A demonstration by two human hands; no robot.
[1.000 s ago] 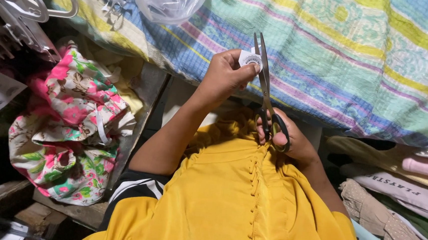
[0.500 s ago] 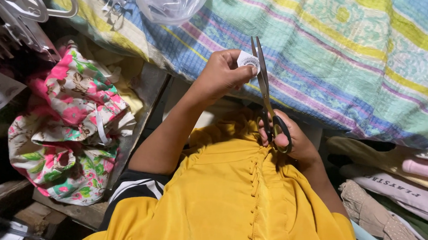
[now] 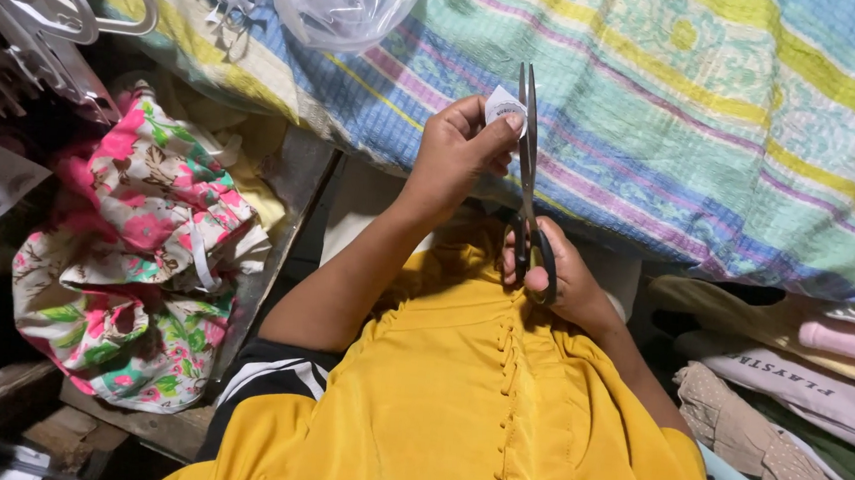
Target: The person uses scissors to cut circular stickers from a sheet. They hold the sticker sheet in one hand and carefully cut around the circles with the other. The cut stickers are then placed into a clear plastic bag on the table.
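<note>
My left hand [image 3: 458, 157] pinches a small white tag [image 3: 505, 107] between thumb and fingers, raised in front of a striped quilt. My right hand [image 3: 557, 277] grips the black handles of a pair of scissors [image 3: 527, 167], blades pointing up and nearly closed right beside the tag. A yellow garment [image 3: 476, 404] with a row of small buttons down its front lies across my lap under both forearms.
A striped pastel quilt [image 3: 717, 120] covers the surface ahead. A floral pink and green cloth [image 3: 140, 260] is heaped at left. White plastic hangers [image 3: 33, 2] hang top left beside a clear plastic bag [image 3: 339, 3]. Folded garments [image 3: 798, 386] are stacked at right.
Both hands have stayed close together. The scissors have tilted slightly more upright against the tag, and the left hand shifted a little with it.
</note>
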